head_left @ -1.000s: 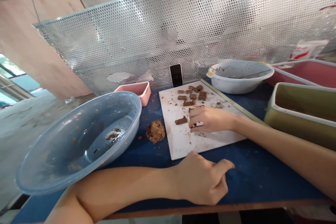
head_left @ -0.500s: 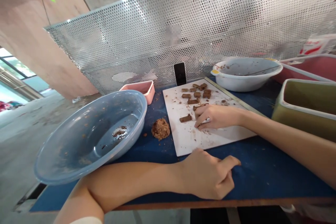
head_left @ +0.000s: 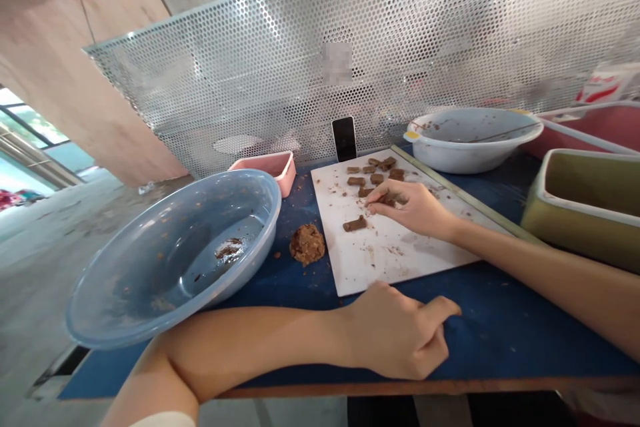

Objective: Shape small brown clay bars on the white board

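My right hand (head_left: 413, 206) lies over a white cutting board (head_left: 390, 260), its fingers pinched on a small brown dough piece next to the cluster of brown dough pieces (head_left: 375, 177) at the board's far end. One more brown piece (head_left: 355, 223) lies alone to the left of that hand. My left hand (head_left: 400, 333) rests on the blue table (head_left: 500, 340) just below the board, fingers curled with nothing visible in them. A round lump of brown dough (head_left: 307, 243) sits on the table left of the board.
A big blue basin (head_left: 150, 280) with crumbs stands at the left. A pink tray (head_left: 267, 165), a phone (head_left: 344, 138) propped on the perforated metal screen (head_left: 350, 47), a white-blue basin (head_left: 470, 140), a green tub (head_left: 585, 207) and a pink tub (head_left: 600, 127) ring the board.
My right hand has moved from the middle of the board up to the cluster of pieces at its far end. My left hand has stayed put.
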`<state>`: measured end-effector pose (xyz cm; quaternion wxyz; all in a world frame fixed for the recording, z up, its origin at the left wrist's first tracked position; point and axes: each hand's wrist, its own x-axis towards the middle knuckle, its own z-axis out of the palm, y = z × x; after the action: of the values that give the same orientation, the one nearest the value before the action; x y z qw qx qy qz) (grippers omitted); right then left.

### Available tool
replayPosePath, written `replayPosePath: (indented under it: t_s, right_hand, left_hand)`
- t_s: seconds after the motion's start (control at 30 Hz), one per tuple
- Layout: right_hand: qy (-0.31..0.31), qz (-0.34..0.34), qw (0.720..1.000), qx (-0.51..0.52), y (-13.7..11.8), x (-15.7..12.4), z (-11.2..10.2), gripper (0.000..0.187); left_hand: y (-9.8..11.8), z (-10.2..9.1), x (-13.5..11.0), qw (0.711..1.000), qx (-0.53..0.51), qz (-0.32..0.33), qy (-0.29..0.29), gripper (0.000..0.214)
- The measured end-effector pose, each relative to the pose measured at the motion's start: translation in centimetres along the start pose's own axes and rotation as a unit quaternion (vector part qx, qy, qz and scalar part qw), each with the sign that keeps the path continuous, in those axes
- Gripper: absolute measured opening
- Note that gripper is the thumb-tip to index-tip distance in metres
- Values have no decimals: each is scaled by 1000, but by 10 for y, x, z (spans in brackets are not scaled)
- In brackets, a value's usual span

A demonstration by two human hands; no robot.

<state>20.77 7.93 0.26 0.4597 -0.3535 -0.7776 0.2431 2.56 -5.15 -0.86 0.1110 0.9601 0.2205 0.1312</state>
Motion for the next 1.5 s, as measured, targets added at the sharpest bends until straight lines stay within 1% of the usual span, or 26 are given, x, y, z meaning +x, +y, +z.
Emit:
replayPosePath:
  t_s: [0.07, 0.17, 0.2, 0.27, 0.37, 0.47, 0.63, 0.73, 0.83, 0.93, 1.03, 1.07, 1.13, 1.17, 1.23, 1.27, 1.3, 1.37, 1.5]
  right_hand:
    - [43, 30, 999, 14, 3, 0, 2, 37]
    - [69, 53, 996, 26, 8, 1, 4, 42]
    - [71, 50, 996, 26, 9, 2, 4, 42]
    - [69, 20, 997, 15, 12, 2, 6, 39]
    - [61, -45, 997, -20, 16, 1, 8, 27]
    - [70, -76, 994, -37, 18, 0, 10, 17]
    - [109, -63, 991, -36, 22, -1, 13, 13]
    - [114, -49, 992, -34, 25, 0, 15, 12]
    - [110, -50, 992, -33, 28, 0, 17, 14]
    - [94, -58, 993, -43, 29, 0, 18, 20]
    - [69, -92, 991, -74, 27, 1, 13, 33]
    - [49, -115, 988, -87, 25, 1, 10, 38]
    - [-20, -177, 978, -105, 23, 1, 4, 44]
    - [-63, -213, 969, -107, 22, 0, 1, 43]
    - [-135, -280, 945, -101, 22, 0, -2, 34]
    - [-156, -302, 935, -98, 23, 0, -2, 32]
    - [-165, -315, 930, -96, 24, 0, -1, 35]
    - [-161, -310, 932, -101, 27, 1, 1, 42]
    - [-137, -229, 959, -91, 27, 0, 3, 42]
  left_hand:
    - [-1, 1, 0, 1000, -12, 0, -2, 40]
    - [-2, 2, 0, 1000, -27, 0, -7, 41]
    - [-2, 2, 0, 1000, -29, -1, -9, 41]
    - [-1, 1, 0, 999, -32, -4, -15, 42]
    - [-1, 0, 0, 999, -41, -8, -24, 42]
    - [-2, 0, -1, 999, -44, -8, -25, 43]
    - [-4, 2, -1, 999, -51, 8, -8, 41]
    - [-5, 4, -2, 998, -57, 13, 0, 41]
    - [-6, 5, -3, 998, -59, 14, 4, 40]
    - [-6, 4, -2, 998, -67, 17, 0, 39]
    - [-6, 3, -2, 997, -71, 19, -3, 39]
    - [-6, 2, -2, 997, -71, 19, -4, 39]
    - [-6, 1, -2, 997, -73, 18, -4, 38]
    - [-6, 1, -2, 997, -74, 17, -5, 38]
    - [-6, 1, -2, 997, -77, 15, -7, 38]
    - [-6, 1, -2, 997, -78, 15, -7, 39]
    - [-6, 2, -2, 997, -79, 14, -6, 39]
    - [-6, 3, -3, 997, -77, 14, 0, 38]
    - [-6, 5, -3, 998, -56, 20, 16, 36]
